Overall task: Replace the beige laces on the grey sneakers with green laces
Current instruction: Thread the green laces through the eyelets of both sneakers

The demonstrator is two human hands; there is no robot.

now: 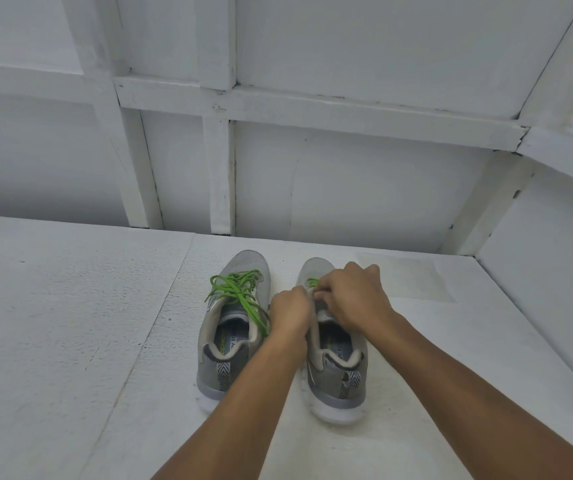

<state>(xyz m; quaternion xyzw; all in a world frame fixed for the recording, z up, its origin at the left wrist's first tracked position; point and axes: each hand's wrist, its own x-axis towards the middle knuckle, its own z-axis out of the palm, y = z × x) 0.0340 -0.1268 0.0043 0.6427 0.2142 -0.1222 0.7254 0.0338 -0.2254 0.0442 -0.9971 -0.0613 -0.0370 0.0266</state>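
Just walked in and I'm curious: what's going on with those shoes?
A person is relacing shoes on a white surface. Both hands work at the right sneaker. The left hand holds its upper by the tongue, and the right hand seems to pinch the green lace that shows near the toe. The left sneaker already carries a loose green lace, one end trailing.
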